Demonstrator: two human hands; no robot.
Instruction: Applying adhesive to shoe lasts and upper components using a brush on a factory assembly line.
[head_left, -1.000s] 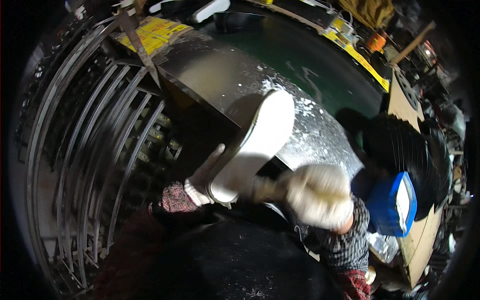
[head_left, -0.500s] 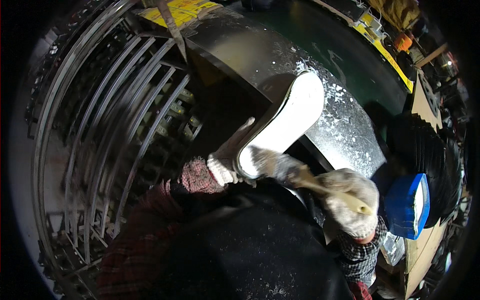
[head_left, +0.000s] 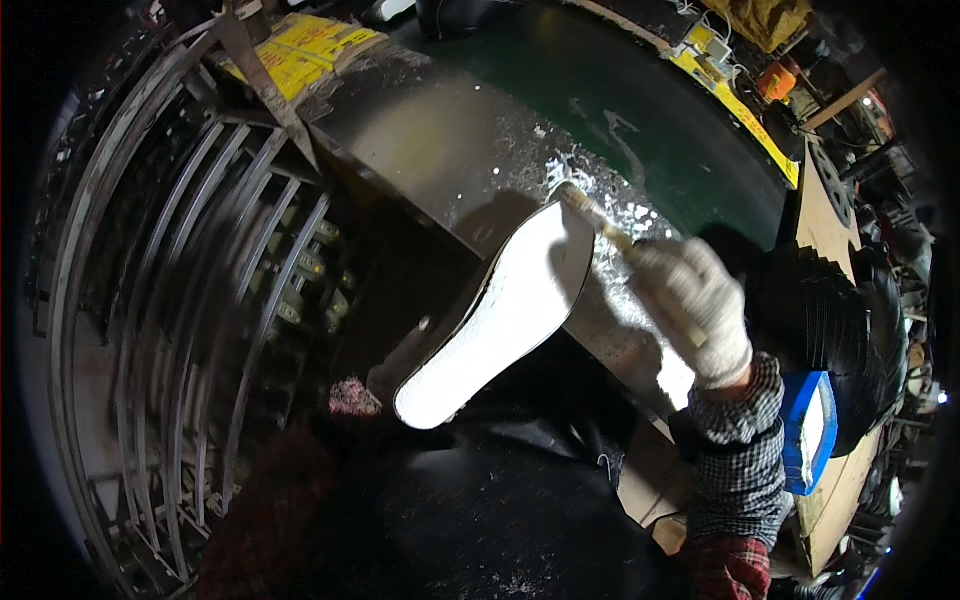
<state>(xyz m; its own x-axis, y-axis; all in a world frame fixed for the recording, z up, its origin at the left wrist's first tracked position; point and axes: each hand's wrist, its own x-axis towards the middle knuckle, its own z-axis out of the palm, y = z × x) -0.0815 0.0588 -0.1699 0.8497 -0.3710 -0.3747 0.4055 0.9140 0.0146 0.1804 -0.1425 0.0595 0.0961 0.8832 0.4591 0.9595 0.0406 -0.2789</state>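
Observation:
A shoe sole [head_left: 505,310], its upturned face coated bright white, slants across the middle of the view. My left hand [head_left: 398,365], gloved and in shadow, holds it from beneath near its narrow end; most of the fingers are hidden. In a whitish knit glove, my right hand [head_left: 705,300] grips the handle of a brush [head_left: 610,232]. The bristles touch or hover just over the sole's broad far end, where I cannot tell contact for sure.
Behind the sole runs a dark bench [head_left: 400,140] spattered with white. A metal rack [head_left: 200,300] stands on the left. At the right are a blue tub [head_left: 808,430] with white contents and a stack of black sheet-like pieces [head_left: 815,310].
My right hand has carried the brush from the sole's near end up to its far end. The sole has shifted down and left in view, and my left hand is now more hidden.

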